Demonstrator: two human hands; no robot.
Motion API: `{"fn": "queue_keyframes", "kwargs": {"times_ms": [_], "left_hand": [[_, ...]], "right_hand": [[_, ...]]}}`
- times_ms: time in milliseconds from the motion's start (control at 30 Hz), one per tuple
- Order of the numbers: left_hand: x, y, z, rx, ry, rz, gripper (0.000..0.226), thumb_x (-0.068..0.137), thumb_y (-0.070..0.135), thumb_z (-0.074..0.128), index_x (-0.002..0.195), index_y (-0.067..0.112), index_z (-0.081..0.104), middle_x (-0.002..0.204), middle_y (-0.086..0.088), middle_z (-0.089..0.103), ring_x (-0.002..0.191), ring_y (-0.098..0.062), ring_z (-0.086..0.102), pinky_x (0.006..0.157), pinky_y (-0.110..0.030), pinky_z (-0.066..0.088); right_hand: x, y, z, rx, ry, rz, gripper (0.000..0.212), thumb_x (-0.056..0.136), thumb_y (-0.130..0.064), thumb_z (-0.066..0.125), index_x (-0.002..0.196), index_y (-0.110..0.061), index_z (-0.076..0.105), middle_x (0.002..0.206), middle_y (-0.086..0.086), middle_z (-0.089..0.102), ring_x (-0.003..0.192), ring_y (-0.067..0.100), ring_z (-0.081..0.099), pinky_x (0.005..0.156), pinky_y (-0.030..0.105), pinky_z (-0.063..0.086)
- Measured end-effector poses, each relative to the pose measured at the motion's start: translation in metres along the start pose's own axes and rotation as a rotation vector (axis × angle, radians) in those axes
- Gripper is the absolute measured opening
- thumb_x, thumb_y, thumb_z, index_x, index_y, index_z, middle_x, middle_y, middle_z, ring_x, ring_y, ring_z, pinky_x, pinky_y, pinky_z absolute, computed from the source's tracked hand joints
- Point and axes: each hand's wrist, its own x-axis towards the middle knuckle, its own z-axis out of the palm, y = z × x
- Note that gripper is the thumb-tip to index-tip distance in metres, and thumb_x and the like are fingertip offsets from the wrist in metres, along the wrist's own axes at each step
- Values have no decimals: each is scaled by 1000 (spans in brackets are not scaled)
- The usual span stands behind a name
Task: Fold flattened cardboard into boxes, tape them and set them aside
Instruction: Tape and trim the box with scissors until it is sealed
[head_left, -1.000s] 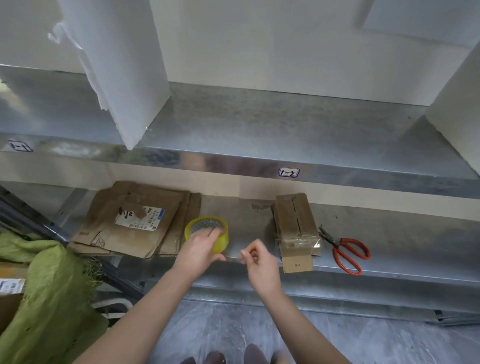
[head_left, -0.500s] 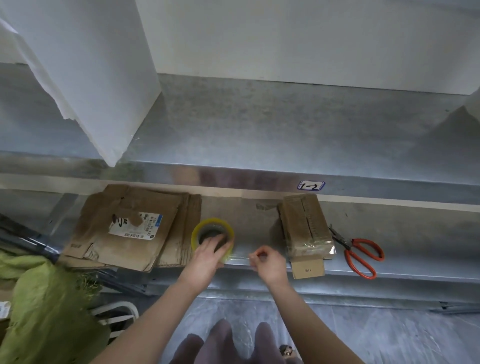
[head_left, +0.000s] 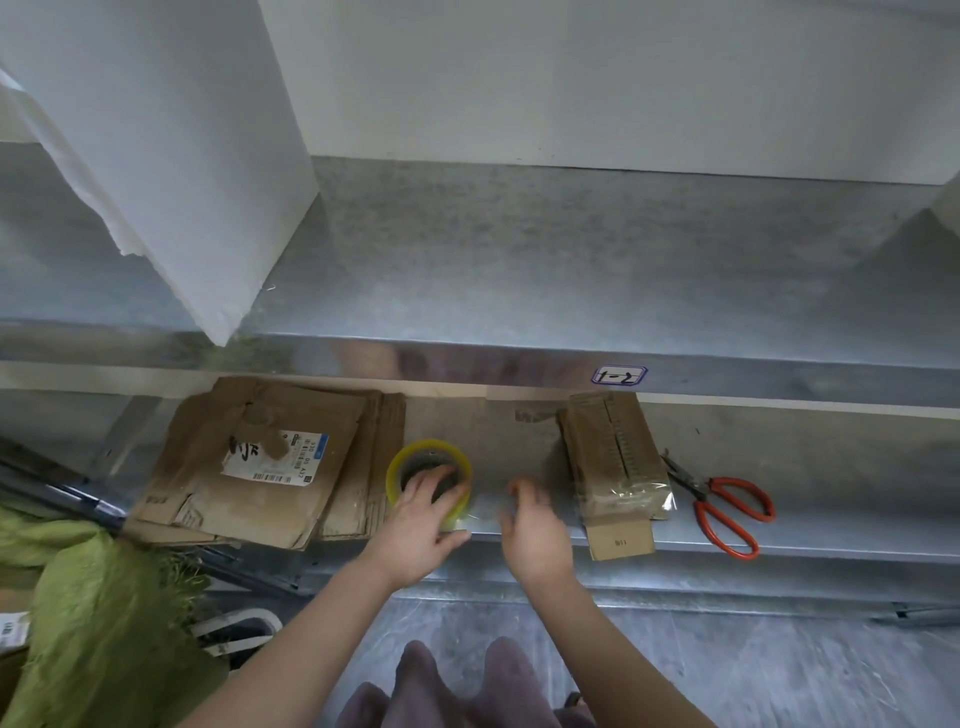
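Tape roll (head_left: 422, 448) in left hand (head_left: 420, 526); label (head_left: 619, 375) "1-2".

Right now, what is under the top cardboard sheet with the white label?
More flattened cardboard sheets; their edges stick out on its right side and at the front. The top sheet covers the rest, so their number and the shelf surface below cannot be seen.

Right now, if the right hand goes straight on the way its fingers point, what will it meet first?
Probably nothing close: the right hand points along the bare shelf, through the gap between the tape roll and the small box. The hand is blurred, so the line is uncertain.
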Motion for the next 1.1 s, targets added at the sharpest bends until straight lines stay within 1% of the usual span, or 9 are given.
{"fn": "queue_keyframes", "kwargs": {"times_ms": [133, 200, 367, 533, 733, 867, 967, 1033, 1100], "left_hand": [[-11, 21, 2, 74, 190, 94, 66, 91, 55, 27, 148, 23, 30, 155, 2, 27, 146, -17, 10, 120, -39, 8], [-17, 44, 5, 44, 234, 149, 62, 92, 49, 29, 149, 25, 27, 154, 6, 29, 145, -11, 9, 121, -34, 4], [-13, 124, 9, 0, 333, 206, 58, 95, 39, 38, 149, 19, 31, 155, 10, 26, 146, -9, 8, 118, -31, 5], [3, 179, 21, -13, 360, 137, 56, 96, 40, 38, 147, 16, 35, 152, 4, 34, 144, -12, 18, 118, -29, 6], [10, 194, 37, 37, 366, -55, 54, 99, 41, 30, 145, 13, 39, 150, 1, 40, 141, -16, 29, 116, -30, 11], [14, 197, 47, -39, 345, -174, 66, 96, 52, 9, 151, 18, 25, 156, 7, 24, 145, -9, 13, 116, -21, -4], [21, 203, 54, -262, 351, -232, 75, 91, 64, -1, 151, 22, 19, 156, 8, 22, 146, -7, 10, 112, -14, -3], [24, 210, 56, -570, 327, -271, 54, 100, 49, 22, 149, 26, 17, 153, 11, 24, 144, -8, 17, 111, -12, 8], [24, 221, 56, -831, 288, -267, 52, 101, 36, 36, 146, 35, 10, 147, 25, 17, 142, -3, 21, 106, -5, 15]], "right_hand": [[-48, -5, -20, -31, 225, -375, 24, 93, -29, 47, 113, -23, 61, 113, -5, 61, 104, 18, 59, 80, 32, 53], [-66, 3, -35, -61, 354, -512, 28, 93, -30, 47, 114, -23, 63, 118, -6, 62, 115, 17, 54, 92, 34, 49], [-76, 51, -82, -179, 476, -532, 43, 91, -27, 45, 132, -20, 58, 137, -1, 55, 137, 23, 40, 111, 43, 29], [-60, 102, -117, -218, 463, -465, 46, 91, -30, 43, 133, -19, 57, 136, 3, 57, 133, 25, 41, 108, 45, 31], [-39, 136, -133, -113, 322, -383, 47, 92, -31, 41, 134, -15, 57, 131, 9, 59, 126, 32, 51, 104, 45, 45], [-30, 145, -136, 44, 185, -299, 46, 95, -24, 51, 140, -16, 50, 140, 11, 53, 131, 28, 48, 109, 33, 38], [-28, 148, -142, 109, 85, -304, 52, 96, -18, 54, 146, -17, 42, 143, 8, 50, 132, 23, 48, 106, 24, 36], [-27, 151, -142, 191, 34, -283, 54, 95, -14, 56, 147, -15, 40, 144, 5, 50, 133, 18, 47, 104, 13, 30], [-24, 157, -141, 333, 14, -244, 56, 92, -8, 58, 146, -15, 42, 143, 1, 50, 132, 11, 46, 102, 5, 27]]}}
